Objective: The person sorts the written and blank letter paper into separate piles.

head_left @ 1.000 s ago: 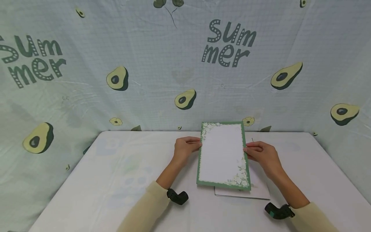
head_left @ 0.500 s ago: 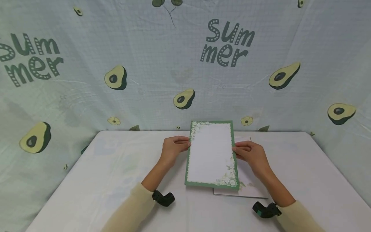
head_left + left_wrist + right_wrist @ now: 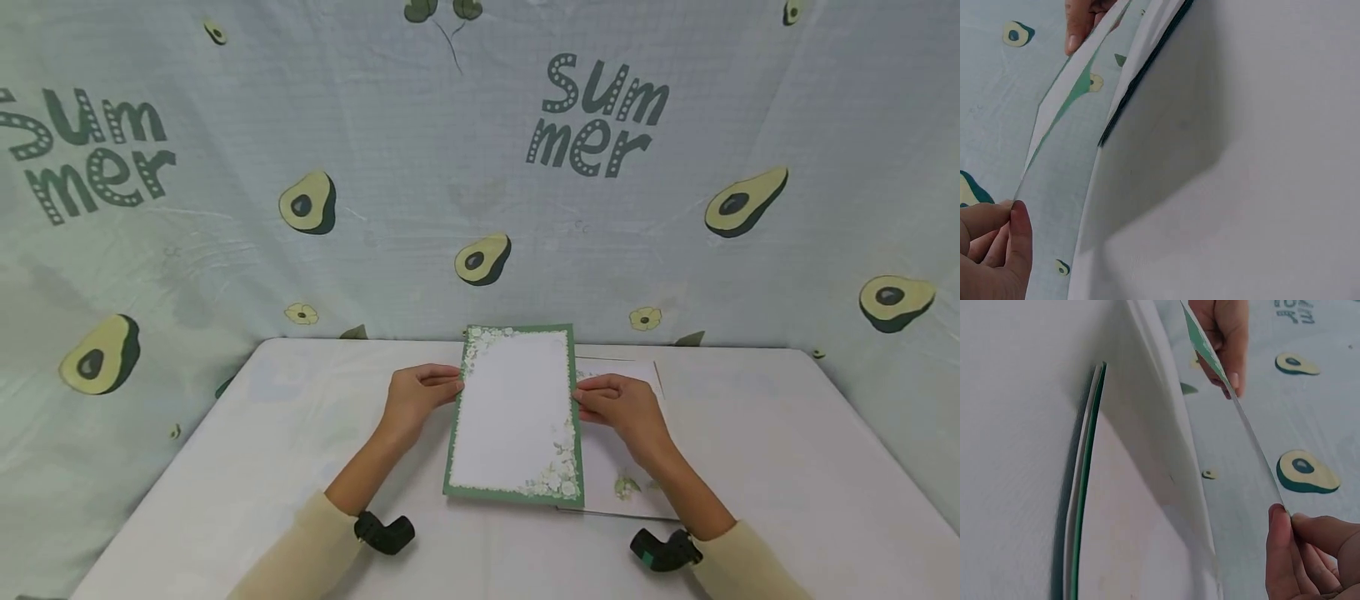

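Note:
A sheet of paper [image 3: 517,417] with a green border and white flowers in two corners is held up, tilted, over the table. My left hand [image 3: 416,400] pinches its left edge between thumb and fingers. At the opposite edge, my right hand [image 3: 626,417] pinches it the same way. Both wrist views show the sheet nearly edge-on, clear of the tabletop, with the left hand [image 3: 997,250] and right hand [image 3: 1304,556] at its sides. Below and to the right lies a thin stack of pale sheets [image 3: 611,479] with a floral print, partly covered by the held sheet and right forearm.
The white-covered table [image 3: 300,458] stretches out on both sides of the arms. A hanging cloth [image 3: 397,150] printed with avocados and lettering closes off the back and sides. In the right wrist view, the stack [image 3: 1129,550] shows green and dark layers along its edge.
Both hands have carried the green-bordered sheet leftward, away from the stack. More of the stack's printed top shows now. The grip on both edges is unchanged.

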Demonstrator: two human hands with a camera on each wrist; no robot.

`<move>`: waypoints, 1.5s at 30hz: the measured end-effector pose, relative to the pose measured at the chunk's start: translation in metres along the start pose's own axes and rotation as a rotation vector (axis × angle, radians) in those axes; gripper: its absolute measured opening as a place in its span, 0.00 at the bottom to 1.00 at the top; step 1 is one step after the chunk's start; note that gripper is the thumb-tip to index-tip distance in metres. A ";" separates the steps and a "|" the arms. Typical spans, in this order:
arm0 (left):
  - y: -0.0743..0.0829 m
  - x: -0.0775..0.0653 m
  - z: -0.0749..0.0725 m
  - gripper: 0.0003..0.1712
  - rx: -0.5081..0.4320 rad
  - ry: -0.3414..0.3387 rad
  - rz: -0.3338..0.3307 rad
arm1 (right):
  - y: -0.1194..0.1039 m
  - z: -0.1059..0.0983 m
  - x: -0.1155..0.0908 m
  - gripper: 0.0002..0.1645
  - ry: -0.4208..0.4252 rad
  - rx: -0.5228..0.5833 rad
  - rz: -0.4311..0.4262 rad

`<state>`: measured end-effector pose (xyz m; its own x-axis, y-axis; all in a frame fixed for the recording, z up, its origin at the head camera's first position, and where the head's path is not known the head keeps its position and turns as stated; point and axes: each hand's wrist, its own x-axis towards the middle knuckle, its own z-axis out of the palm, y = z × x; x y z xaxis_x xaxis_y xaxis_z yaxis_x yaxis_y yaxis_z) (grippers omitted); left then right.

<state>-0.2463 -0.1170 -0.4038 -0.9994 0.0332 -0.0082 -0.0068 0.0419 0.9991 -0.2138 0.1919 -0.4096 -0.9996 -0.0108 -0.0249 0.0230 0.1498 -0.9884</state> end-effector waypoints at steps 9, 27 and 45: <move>0.000 -0.006 -0.022 0.14 0.069 0.046 -0.027 | -0.005 0.024 0.006 0.16 -0.014 0.033 -0.022; -0.001 -0.010 -0.061 0.19 0.091 0.050 -0.052 | 0.002 0.066 0.014 0.13 -0.012 0.083 -0.006; -0.012 -0.004 -0.083 0.17 0.309 0.013 -0.121 | -0.001 0.093 0.028 0.08 -0.057 -0.076 0.043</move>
<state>-0.2447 -0.2010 -0.4126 -0.9924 -0.0029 -0.1231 -0.1165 0.3455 0.9311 -0.2402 0.0998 -0.4228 -0.9953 -0.0582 -0.0777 0.0627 0.2260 -0.9721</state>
